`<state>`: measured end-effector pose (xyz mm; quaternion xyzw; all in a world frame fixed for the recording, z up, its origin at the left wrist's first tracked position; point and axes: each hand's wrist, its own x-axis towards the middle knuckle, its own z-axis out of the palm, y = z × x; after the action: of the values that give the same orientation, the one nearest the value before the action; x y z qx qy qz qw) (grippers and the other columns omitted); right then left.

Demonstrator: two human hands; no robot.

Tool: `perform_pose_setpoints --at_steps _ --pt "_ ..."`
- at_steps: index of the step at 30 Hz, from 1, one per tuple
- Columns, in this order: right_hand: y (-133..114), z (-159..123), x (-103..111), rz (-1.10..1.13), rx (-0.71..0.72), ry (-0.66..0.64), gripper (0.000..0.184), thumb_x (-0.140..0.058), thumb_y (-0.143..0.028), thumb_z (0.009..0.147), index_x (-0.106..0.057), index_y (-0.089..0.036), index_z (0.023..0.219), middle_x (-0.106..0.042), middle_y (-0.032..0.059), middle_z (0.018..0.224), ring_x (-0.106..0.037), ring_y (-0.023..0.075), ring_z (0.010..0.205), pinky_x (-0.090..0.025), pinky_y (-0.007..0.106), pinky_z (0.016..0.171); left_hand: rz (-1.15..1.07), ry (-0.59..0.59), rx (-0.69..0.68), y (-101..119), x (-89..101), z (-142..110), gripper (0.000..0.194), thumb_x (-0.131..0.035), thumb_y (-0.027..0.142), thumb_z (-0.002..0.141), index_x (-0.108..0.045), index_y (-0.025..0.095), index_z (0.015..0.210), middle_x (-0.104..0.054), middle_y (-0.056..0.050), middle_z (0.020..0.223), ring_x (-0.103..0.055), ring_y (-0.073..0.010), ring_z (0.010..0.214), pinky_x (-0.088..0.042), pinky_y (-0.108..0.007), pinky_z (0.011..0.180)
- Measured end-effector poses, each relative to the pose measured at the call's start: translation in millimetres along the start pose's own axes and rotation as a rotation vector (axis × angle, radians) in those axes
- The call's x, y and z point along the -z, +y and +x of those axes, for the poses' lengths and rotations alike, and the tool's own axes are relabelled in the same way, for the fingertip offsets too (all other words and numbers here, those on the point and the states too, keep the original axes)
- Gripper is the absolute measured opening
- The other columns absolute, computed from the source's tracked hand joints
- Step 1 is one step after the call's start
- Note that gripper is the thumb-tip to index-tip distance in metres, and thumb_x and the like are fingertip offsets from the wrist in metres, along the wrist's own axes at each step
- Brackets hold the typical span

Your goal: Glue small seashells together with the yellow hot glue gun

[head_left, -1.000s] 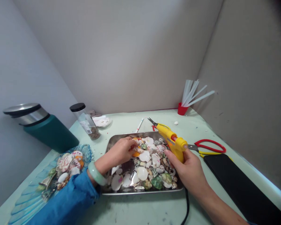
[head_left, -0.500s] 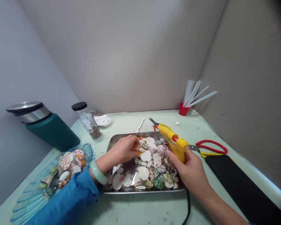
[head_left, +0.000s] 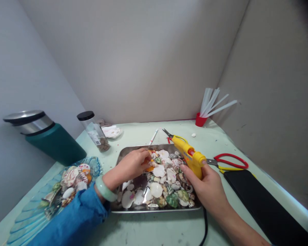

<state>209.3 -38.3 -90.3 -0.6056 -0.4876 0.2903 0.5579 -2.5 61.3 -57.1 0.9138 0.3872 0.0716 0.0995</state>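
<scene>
A metal tray (head_left: 159,210) is full of mixed seashells (head_left: 156,190), white, green, orange and speckled. Over its left part, my left hand (head_left: 133,164) reaches in with bent, closed fingers. The fingertips touch down beside an orange shell (head_left: 150,168), and whatever they pinch is hidden. My right hand (head_left: 212,189) is wrapped around the handle of a yellow hot glue gun (head_left: 191,155), held over the tray's right side with its nozzle pointing away from me. A black cord (head_left: 205,225) hangs below the tray's right corner.
To the left are a blue shell-shaped dish (head_left: 28,218) bearing shells, a teal bottle (head_left: 56,143) and a black-lidded jar (head_left: 94,133). A pen (head_left: 153,136) lies behind the tray. Rightward are a red cup (head_left: 200,120) of glue sticks, red-handled scissors (head_left: 231,154) and a black phone-like slab (head_left: 261,205).
The whole view has shifted very slightly. My left hand stays among the shells and my right hand keeps the glue gun in nearly the same place.
</scene>
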Motion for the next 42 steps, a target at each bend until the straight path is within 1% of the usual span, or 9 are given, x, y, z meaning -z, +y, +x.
perform_pose_setpoints --at_steps 4,9,12,16,22,28,32,35,42 --pt "1.3 1.3 -0.6 0.009 -0.002 -0.014 0.028 -0.066 -0.041 0.077 -0.062 -0.016 0.090 -0.068 0.0025 0.077 -0.060 0.0192 0.068 -0.047 0.025 0.057 0.034 0.003 0.016 -1.1 -3.0 0.3 0.015 -0.065 0.029 0.078 -0.059 0.019 0.087 -0.062 -0.004 0.087 -0.059 -0.0184 0.073 -0.044 -0.027 0.065" --pt "0.1 1.4 -1.0 0.016 -0.004 -0.019 0.029 -0.065 -0.040 0.077 -0.063 -0.016 0.094 -0.069 0.0021 0.079 -0.061 0.0189 0.070 -0.048 0.025 0.059 0.073 -0.006 -0.001 4.8 0.1 1.1 0.030 -0.064 0.033 0.079 -0.060 0.021 0.105 -0.061 -0.006 0.104 -0.062 -0.0202 0.081 -0.047 -0.030 0.073" --pt "-0.8 0.7 -1.2 0.012 -0.004 -0.018 0.028 -0.065 -0.040 0.077 -0.063 -0.016 0.091 -0.069 0.0020 0.078 -0.060 0.0187 0.068 -0.048 0.024 0.056 0.111 -0.009 -0.016 11.9 -0.4 3.7 0.021 -0.061 0.027 0.080 -0.063 0.022 0.100 -0.059 -0.006 0.108 -0.063 -0.0210 0.082 -0.048 -0.031 0.075" --pt "0.8 0.6 -1.2 0.005 -0.001 -0.014 0.028 -0.065 -0.040 0.077 -0.062 -0.016 0.090 -0.068 0.0017 0.077 -0.059 0.0181 0.068 -0.048 0.024 0.057 0.149 -0.009 -0.012 18.6 -5.5 9.5 0.015 -0.055 0.017 0.079 -0.066 0.021 0.089 -0.061 -0.006 0.104 -0.064 -0.0216 0.081 -0.048 -0.031 0.072" --pt "1.9 0.9 -0.9 0.005 0.001 -0.017 0.027 -0.065 -0.042 0.078 -0.061 -0.017 0.088 -0.067 0.0014 0.077 -0.059 0.0174 0.068 -0.049 0.023 0.058 0.137 0.023 0.015 19.3 -13.7 18.7 0.019 -0.052 0.017 0.080 -0.064 0.021 0.095 -0.063 -0.005 0.097 -0.064 -0.0225 0.082 -0.049 -0.032 0.071" --pt "-1.7 1.0 -1.0 0.000 0.010 -0.023 0.028 -0.063 -0.042 0.079 -0.061 -0.017 0.092 -0.067 0.0010 0.076 -0.058 0.0169 0.066 -0.048 0.023 0.057 0.069 0.015 0.002 11.8 -12.6 15.9 0.022 -0.059 0.018 0.075 -0.061 0.019 0.097 -0.063 -0.005 0.095 -0.062 -0.0196 0.081 -0.048 -0.028 0.071" --pt "-2.2 2.1 -0.9 -0.011 0.013 -0.019 0.028 -0.064 -0.042 0.078 -0.061 -0.016 0.089 -0.066 0.0013 0.075 -0.058 0.0173 0.066 -0.047 0.024 0.056 0.042 0.028 0.023 7.9 -10.7 8.2 0.013 -0.055 0.013 0.076 -0.060 0.016 0.088 -0.062 -0.005 0.088 -0.060 -0.0179 0.074 -0.046 -0.027 0.066" --pt "-1.9 2.9 -1.1 -0.018 0.013 -0.013 0.028 -0.064 -0.041 0.077 -0.061 -0.016 0.088 -0.066 0.0014 0.074 -0.058 0.0175 0.065 -0.047 0.024 0.055 0.027 0.046 0.028 9.6 -9.0 4.6 0.012 -0.052 0.011 0.078 -0.061 0.016 0.084 -0.061 -0.005 0.087 -0.059 -0.0177 0.074 -0.045 -0.028 0.067" --pt "-2.7 1.2 -2.5 -0.027 0.014 -0.012 0.029 -0.064 -0.042 0.077 -0.061 -0.015 0.089 -0.066 0.0023 0.076 -0.058 0.0180 0.066 -0.047 0.025 0.056 -0.028 0.021 -0.047 19.2 -8.6 4.4 0.012 -0.060 0.014 0.076 -0.065 0.018 0.086 -0.063 -0.004 0.091 -0.060 -0.0187 0.082 -0.045 -0.027 0.072"
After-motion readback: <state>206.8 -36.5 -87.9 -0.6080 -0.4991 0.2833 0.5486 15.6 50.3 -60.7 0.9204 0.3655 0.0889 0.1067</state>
